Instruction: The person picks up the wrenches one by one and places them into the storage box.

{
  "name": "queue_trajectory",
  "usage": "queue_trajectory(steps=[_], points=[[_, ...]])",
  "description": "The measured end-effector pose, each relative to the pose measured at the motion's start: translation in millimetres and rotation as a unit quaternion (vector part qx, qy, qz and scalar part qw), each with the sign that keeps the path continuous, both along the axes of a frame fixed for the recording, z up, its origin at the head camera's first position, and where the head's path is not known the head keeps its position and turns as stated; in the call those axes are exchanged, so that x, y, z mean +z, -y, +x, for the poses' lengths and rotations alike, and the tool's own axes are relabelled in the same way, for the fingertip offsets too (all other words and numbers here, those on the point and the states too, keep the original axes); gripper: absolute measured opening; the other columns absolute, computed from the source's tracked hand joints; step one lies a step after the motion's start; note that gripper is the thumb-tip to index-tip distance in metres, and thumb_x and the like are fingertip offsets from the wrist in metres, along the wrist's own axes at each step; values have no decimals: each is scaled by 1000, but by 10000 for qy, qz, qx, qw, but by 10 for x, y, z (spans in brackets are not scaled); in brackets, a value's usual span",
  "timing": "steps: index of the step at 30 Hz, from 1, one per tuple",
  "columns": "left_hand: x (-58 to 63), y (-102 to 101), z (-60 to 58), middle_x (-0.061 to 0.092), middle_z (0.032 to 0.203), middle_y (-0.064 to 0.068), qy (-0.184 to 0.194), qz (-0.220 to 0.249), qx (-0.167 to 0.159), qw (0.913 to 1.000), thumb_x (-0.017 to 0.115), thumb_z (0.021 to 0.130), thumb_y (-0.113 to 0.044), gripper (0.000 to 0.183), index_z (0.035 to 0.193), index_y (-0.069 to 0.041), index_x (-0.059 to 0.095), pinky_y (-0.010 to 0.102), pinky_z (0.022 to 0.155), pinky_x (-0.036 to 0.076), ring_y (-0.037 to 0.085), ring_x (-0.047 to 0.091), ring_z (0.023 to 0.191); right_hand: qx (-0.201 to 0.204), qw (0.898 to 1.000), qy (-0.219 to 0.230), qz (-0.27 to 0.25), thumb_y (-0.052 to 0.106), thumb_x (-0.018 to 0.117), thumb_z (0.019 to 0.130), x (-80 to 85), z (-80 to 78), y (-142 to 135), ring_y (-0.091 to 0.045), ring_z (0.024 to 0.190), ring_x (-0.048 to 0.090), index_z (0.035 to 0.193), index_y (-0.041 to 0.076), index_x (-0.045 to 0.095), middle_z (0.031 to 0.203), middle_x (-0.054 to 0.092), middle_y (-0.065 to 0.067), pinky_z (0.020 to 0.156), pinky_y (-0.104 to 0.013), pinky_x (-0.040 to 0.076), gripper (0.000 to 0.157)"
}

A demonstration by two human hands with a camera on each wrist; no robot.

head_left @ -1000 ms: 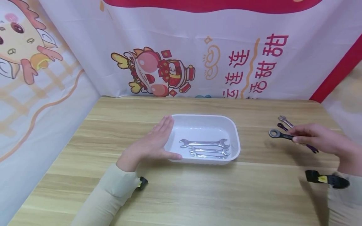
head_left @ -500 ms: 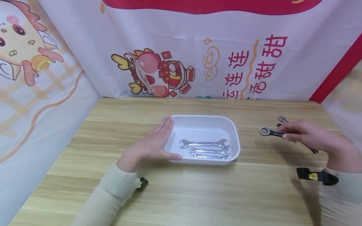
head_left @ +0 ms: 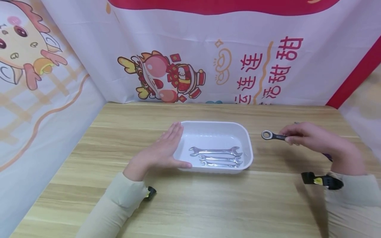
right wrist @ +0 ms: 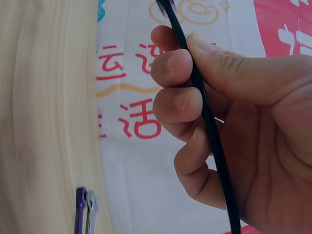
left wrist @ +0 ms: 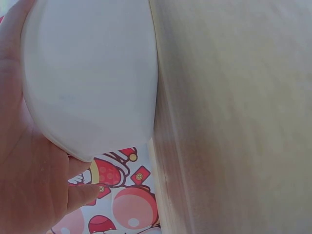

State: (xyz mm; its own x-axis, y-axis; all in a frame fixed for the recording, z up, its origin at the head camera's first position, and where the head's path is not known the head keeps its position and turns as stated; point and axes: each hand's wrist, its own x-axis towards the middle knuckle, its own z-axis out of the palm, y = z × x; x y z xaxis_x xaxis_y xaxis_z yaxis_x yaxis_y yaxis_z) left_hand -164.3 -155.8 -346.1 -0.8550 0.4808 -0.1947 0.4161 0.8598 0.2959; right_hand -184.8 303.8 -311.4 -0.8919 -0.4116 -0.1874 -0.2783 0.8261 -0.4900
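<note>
A white plastic tub [head_left: 214, 125] stands mid-table with several silver open-end wrenches [head_left: 215, 151] lying in it. My left hand [head_left: 159, 152] rests along the tub's left end, fingers straight and thumb at the front rim; the left wrist view shows the tub wall [left wrist: 92, 83] against the palm. To the right of the tub, my right hand [head_left: 312, 138] pinches a black ratchet wrench [head_left: 272, 135] above the table, its ring end pointing left. In the right wrist view, the thumb and fingertips clasp the wrench's dark shaft [right wrist: 207, 112].
A purple wrench [right wrist: 80, 209] and a silver one [right wrist: 91, 209] lie on the wooden table [head_left: 208, 205], mostly hidden behind the right hand in the head view. A printed cloth [head_left: 190, 33] hangs along the back edge, another on the left.
My right hand has moved left with the black ratchet wrench, bringing its ring end closer to the tub. The left hand and the tub have stayed in place.
</note>
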Motion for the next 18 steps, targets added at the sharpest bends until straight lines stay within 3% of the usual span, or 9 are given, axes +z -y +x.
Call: queue_trajectory(steps=[18], points=[[34,-16,14,-13,168,4,65,3,26,10000,60,69,-87,135,160,-11,-5,48,125,9,20,-13,156,415,9987,-181,-216,8,64,95,94,-103,402,-20,91,58,116,10,71,104,70,-4,80,-34,52,23]])
